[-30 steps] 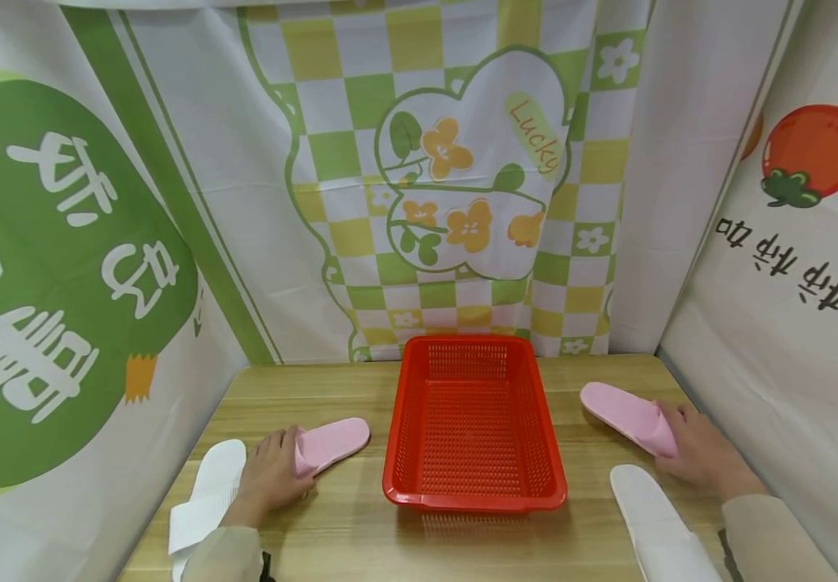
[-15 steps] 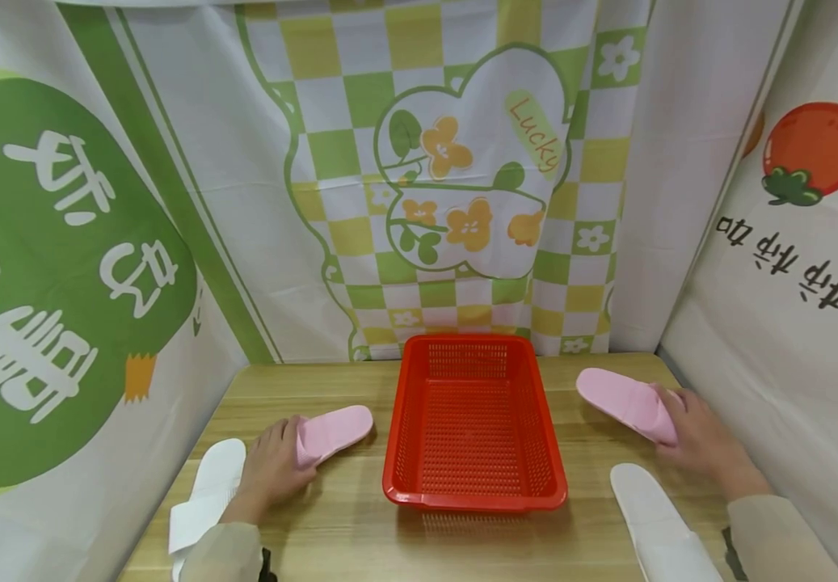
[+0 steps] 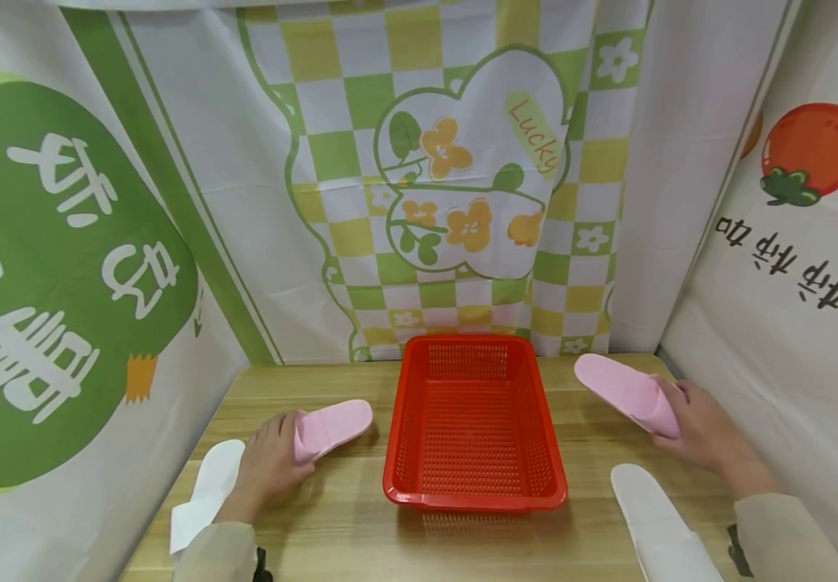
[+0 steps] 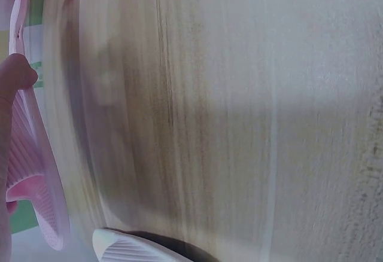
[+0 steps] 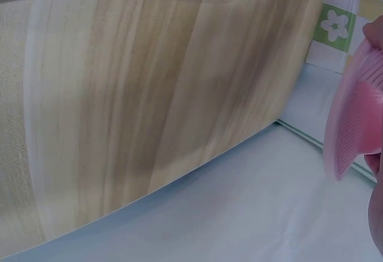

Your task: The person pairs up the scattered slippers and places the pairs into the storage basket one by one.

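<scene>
In the head view my left hand (image 3: pixel 269 465) grips a pink slipper (image 3: pixel 334 426) at its strap end, left of the red basket. The left wrist view shows that slipper's ribbed side (image 4: pixel 27 148) raised off the table, with the thumb on its edge. Over on the right, my right hand (image 3: pixel 702 432) holds a second pink slipper (image 3: pixel 618 384) by the strap, its toe pointing toward the back. That slipper (image 5: pixel 353 124) is off the tabletop in the right wrist view; only part of the hand shows there.
The red plastic basket (image 3: pixel 475 503) stands mid-table between the hands. A white slipper (image 3: pixel 218 469) lies by the left forearm, another white slipper (image 3: pixel 654 517) beside the right one. Printed cloth (image 3: pixel 244 162) hangs around the wooden table (image 3: pixel 360 550).
Both pink slippers have risen off the table in my hands. The right one has moved up and back; the left one has lifted slightly. Basket and white slippers have stayed put.
</scene>
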A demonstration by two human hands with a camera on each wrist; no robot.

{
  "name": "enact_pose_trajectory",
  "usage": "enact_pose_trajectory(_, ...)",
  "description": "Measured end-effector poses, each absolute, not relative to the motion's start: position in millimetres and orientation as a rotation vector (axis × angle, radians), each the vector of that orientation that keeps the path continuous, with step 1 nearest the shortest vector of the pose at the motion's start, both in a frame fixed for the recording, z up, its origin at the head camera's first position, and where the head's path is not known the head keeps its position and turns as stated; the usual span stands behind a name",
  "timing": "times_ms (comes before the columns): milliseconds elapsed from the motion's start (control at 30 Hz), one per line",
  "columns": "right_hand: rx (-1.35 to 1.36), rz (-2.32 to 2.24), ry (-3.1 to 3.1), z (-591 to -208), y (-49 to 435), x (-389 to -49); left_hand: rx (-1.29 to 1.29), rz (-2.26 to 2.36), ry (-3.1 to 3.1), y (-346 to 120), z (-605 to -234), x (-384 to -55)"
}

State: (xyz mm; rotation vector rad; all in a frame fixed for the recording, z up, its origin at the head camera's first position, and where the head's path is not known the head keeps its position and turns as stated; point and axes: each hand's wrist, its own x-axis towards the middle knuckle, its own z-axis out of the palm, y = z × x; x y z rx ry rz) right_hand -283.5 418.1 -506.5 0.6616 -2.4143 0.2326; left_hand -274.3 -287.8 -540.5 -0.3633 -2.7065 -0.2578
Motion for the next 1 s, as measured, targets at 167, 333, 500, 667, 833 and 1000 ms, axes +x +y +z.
enact_pose_trajectory(167,0.654,0.231,-2.395,-501.7,414.5,-283.9,-0.387,-0.258,-2.687,-288.6,-537.4,-274.5)
enact_pose_trajectory(333,0.668,0.245,-2.365,-495.0,408.3,-283.0,-0.412,-0.260,-2.664,-287.9,-531.0,-274.1)
enact_pose_trajectory(500,0.711,0.230,-2.340,-488.6,402.9,-283.6,-0.465,-0.257,-2.579,-284.5,-524.7,-275.7)
enact_pose_trajectory(667,0.754,0.224,-2.319,-482.0,396.3,-285.6,-0.515,-0.245,-2.509,-279.9,-518.8,-278.0)
enact_pose_trajectory(833,0.784,0.224,-2.286,-474.6,387.7,-288.8,-0.536,-0.237,-2.469,-275.5,-508.8,-279.8)
enact_pose_trajectory(1000,0.796,0.233,-2.270,-467.5,381.1,-290.9,-0.586,-0.241,-2.437,-270.8,-497.8,-281.6)
